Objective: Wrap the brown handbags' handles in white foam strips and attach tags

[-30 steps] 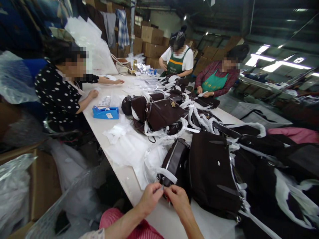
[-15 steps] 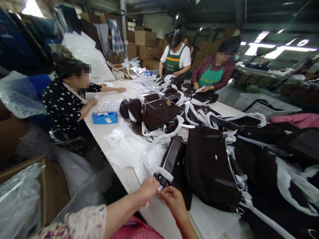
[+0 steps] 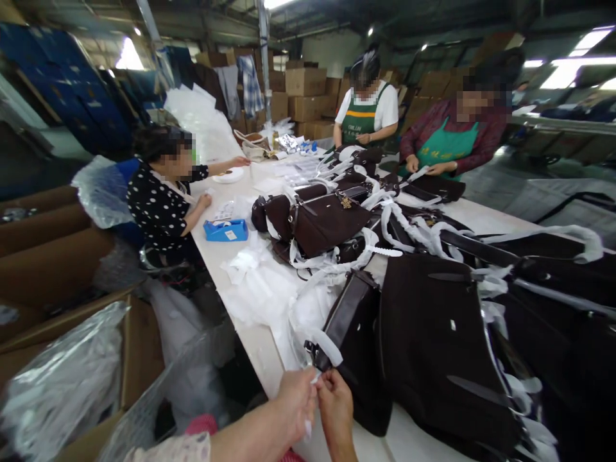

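At the near edge of the table, my left hand [image 3: 296, 398] is closed on a thin strip of white wrapping, whose loose end hangs below the fingers. My right hand [image 3: 335, 396] pinches the same white wrapping right beside it, fingertips nearly touching the left ones. Just beyond both hands lies the end of a dark brown bag [image 3: 351, 314], with a white wrapped strap [image 3: 327, 346] curving over its metal fitting. A larger dark bag [image 3: 433, 321] lies flat to the right.
White wrapping sheets [image 3: 260, 282] and a blue tape dispenser [image 3: 226, 230] lie left on the table [image 3: 240, 321]. More bags [image 3: 327, 221] are piled ahead. Three people work around the far side. An open carton [image 3: 144, 346] with clear plastic stands at the lower left.
The view has turned left, so the scene sits further right. My hands have drawn closer together, still at the white wrapping. The left person's far arm has shifted.
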Demonstrator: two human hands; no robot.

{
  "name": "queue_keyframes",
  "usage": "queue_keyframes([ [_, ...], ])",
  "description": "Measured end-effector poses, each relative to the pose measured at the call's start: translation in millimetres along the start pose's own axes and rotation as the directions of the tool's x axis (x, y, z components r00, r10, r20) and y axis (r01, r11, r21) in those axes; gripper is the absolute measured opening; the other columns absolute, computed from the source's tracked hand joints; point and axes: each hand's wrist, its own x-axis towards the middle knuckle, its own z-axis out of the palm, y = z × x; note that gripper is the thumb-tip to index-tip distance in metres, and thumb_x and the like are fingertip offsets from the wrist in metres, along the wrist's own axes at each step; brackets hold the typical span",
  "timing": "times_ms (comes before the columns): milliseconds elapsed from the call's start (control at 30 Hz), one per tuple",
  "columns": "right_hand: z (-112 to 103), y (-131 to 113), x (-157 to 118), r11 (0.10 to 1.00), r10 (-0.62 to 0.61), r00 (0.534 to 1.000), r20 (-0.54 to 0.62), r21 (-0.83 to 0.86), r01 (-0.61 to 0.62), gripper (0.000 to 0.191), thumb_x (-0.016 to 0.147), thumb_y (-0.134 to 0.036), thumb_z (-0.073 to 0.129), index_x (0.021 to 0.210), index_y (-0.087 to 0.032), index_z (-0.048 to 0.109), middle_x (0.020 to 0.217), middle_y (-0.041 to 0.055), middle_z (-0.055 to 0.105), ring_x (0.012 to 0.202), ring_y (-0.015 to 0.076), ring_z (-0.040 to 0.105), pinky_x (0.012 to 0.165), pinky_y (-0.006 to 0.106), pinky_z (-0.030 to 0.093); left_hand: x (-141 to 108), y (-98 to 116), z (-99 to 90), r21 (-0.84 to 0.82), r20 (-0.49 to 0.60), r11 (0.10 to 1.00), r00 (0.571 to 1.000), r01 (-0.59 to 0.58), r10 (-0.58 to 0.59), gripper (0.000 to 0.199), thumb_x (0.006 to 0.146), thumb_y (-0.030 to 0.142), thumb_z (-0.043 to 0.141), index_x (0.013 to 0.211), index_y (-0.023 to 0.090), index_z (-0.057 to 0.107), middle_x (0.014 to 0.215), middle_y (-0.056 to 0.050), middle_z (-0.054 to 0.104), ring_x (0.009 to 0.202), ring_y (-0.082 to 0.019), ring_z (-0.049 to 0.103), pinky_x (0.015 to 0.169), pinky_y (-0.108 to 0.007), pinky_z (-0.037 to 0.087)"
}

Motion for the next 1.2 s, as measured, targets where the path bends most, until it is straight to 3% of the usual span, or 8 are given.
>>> queue_keyframes([
  [100,-12.9,-6.0,3.6,0.971,-0.04,0.999,0.024,-0.233,0.045,0.022,0.066,-0.043,0.056,0.06,-0.022,0.052,0.056,0.0015,0.059,0.056,0.019,0.053,0.055,0.028,0.04,-0.3,-9.0,5.9,-0.074,-0.084,0.997,0.996,-0.038,0.032,0.03,0.071,0.045,0.053,0.054,0.023,0.043,0.041,0.009,0.024,0.035,-0.008,0.017,0.039,-0.024,0.016],
  [200,-35.4,-32.8,4.2,0.852,0.026,0.975,0.221,-0.514,0.094,0.024,0.072,-0.042,0.055,0.058,-0.022,0.054,0.056,0.0019,0.062,0.056,0.0186,0.055,0.056,0.028,0.038,1.9,-16.4,7.7,-0.089,-0.174,0.982,0.973,-0.166,0.149,0.029,0.067,0.043,0.054,0.051,0.022,0.041,0.043,0.008,0.025,0.041,-0.008,0.021,0.044,-0.025,0.019],
  [333,-49.6,-99.8,5.4,0.757,0.074,0.845,0.53,-0.581,0.299,0.03,0.082,-0.039,0.049,0.059,-0.021,0.056,0.057,0.0003,0.062,0.056,0.0152,0.054,0.054,0.025,0.037,3.6,-21.7,6.9,-0.01,-0.165,0.945,0.933,-0.326,0.32,0.029,0.065,0.044,0.052,0.051,0.02,0.045,0.049,0.005,0.032,0.05,-0.011,0.03,0.051,-0.026,0.025],
  [433,-33.1,-140.7,16.2,0.636,-0.054,0.725,0.687,-0.536,0.555,0.029,0.089,-0.034,0.041,0.074,-0.02,0.062,0.072,0.0011,0.066,0.07,0.0153,0.058,0.066,0.024,0.04,2.5,-24.2,9.2,-0.023,-0.16,0.936,0.925,-0.352,0.344,0.028,0.067,0.044,0.047,0.054,0.019,0.049,0.052,0.004,0.036,0.055,-0.012,0.034,0.054,-0.026,0.027],
  [500,-15.7,-151.6,30.3,0.519,0.092,0.651,0.754,-0.594,0.615,0.025,0.088,-0.024,0.039,0.081,-0.02,0.063,0.082,0.0022,0.068,0.076,0.0149,0.06,0.072,0.024,0.042,1.1,-26.0,12.2,-0.037,-0.171,0.936,0.925,-0.35,0.339,0.029,0.068,0.044,0.044,0.055,0.019,0.048,0.053,0.004,0.036,0.057,-0.013,0.035,0.055,-0.026,0.026],
  [600,8.0,-149.5,55.4,0.411,0.421,0.596,0.683,-0.73,0.546,0.025,0.081,-0.013,0.038,0.084,-0.017,0.063,0.083,0.0042,0.07,0.053,0.0113,0.058,0.056,0.023,0.042,-1.0,-29.1,15.9,-0.046,-0.174,0.924,0.914,-0.379,0.366,0.031,0.07,0.044,0.042,0.058,0.018,0.051,0.055,0.003,0.037,0.058,-0.013,0.036,0.055,-0.026,0.026],
  [733,27.1,-143.1,75.9,0.333,0.628,0.545,0.556,-0.825,0.457,0.021,0.074,-0.006,0.041,0.081,-0.013,0.06,0.072,0.0053,0.071,0.033,0.0089,0.051,0.039,0.021,0.035,-0.6,-34.0,17.0,-0.054,-0.171,0.916,0.908,-0.396,0.383,0.033,0.074,0.043,0.042,0.064,0.015,0.057,0.057,0.003,0.04,0.059,-0.013,0.038,0.056,-0.025,0.028],
  [1200,35.7,-130.2,82.6,0.239,0.814,0.442,0.377,-0.911,0.336,0.038,0.061,-0.001,0.055,0.095,-0.015,0.052,0.049,-0.0035,0.064,0.028,0.0115,0.05,0.034,0.019,0.035,-11.9,-33.3,11.4,0.119,-0.134,0.903,0.895,-0.412,0.426,0.028,0.081,0.032,0.041,0.066,0.015,0.057,0.06,0.001,0.047,0.063,-0.015,0.044,0.06,-0.026,0.031],
])
